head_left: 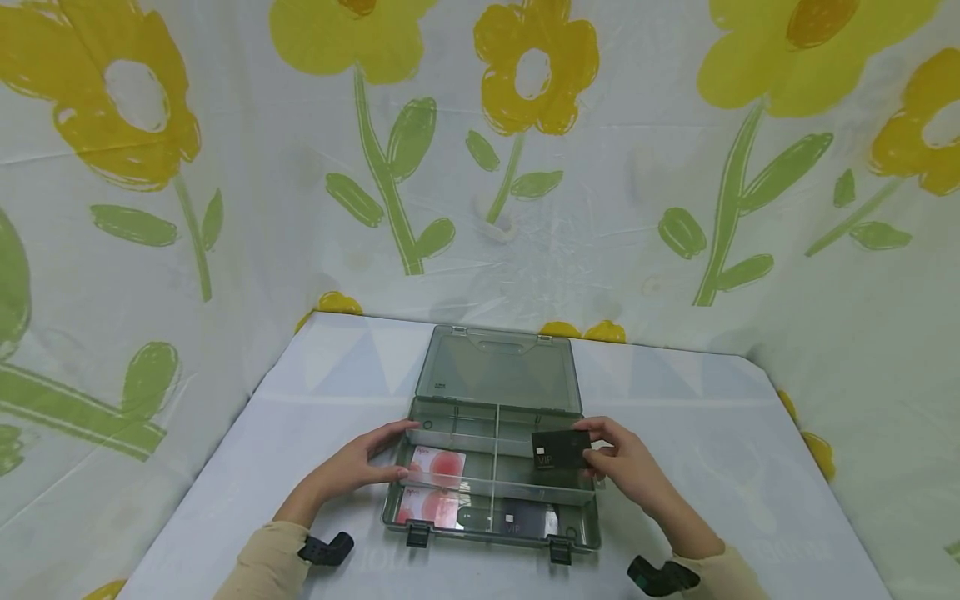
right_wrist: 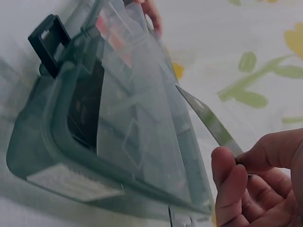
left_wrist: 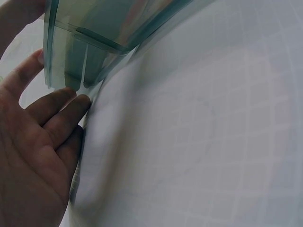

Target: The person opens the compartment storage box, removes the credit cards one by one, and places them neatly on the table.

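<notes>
A green see-through divided box (head_left: 585, 521) lies on the table with its lid (head_left: 498, 367) folded back. My right hand (head_left: 626, 462) pinches a black VIP card (head_left: 551, 457) above the box's right middle compartment; in the right wrist view the card (right_wrist: 208, 118) is seen nearly edge-on between thumb and fingers. With fingers spread, my left hand (head_left: 360, 462) touches the box's left side. Red-and-white cards (head_left: 442, 467) lie in the left middle and left front compartments. Another black VIP card (head_left: 517, 521) lies in the right front compartment.
Two dark latches (head_left: 417, 534) stick out from the box's front edge. The white table (head_left: 675, 433) carries a faint triangle print. A flower-printed cloth (head_left: 585, 200) hangs behind and at both sides. Dark straps (head_left: 326, 550) sit at both wrists.
</notes>
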Demonstrator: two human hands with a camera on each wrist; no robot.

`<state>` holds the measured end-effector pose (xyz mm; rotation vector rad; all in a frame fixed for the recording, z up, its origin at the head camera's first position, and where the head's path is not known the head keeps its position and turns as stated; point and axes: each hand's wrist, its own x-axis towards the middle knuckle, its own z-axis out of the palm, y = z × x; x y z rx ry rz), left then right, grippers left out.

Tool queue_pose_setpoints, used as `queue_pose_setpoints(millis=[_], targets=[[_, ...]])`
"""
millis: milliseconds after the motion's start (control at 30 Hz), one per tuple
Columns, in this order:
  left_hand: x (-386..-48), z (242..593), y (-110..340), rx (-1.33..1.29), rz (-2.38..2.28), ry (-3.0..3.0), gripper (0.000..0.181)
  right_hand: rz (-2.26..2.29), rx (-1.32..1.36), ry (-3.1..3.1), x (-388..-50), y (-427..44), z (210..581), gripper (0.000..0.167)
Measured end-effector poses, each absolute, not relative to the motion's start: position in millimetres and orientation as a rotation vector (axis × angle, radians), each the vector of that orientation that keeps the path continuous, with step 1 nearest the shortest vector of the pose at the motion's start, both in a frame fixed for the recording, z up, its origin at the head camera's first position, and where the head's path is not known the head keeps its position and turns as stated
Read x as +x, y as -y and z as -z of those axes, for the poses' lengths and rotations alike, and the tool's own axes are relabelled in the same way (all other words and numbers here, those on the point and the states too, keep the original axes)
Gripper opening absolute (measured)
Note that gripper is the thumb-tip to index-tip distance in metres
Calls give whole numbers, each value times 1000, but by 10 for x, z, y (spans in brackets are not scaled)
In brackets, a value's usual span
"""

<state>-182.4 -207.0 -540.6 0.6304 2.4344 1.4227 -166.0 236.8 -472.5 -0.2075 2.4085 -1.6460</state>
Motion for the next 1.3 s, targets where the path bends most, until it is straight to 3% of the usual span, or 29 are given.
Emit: queue_pose_setpoints(millis=[767,1133,1300], targets=[[-1803,5380,2073,603,-1412,-2432,72,1667,7,-2564,-1797,-2973,4798,40],[-1806,5370,2073,600,-1413,-2432,73,1581,131,-2609,-1870,-3248,4991,38],[-1814,5387,2066,612,-1416,-2431,71,1482,184,-2607,-1902,-3336,5090,45]])
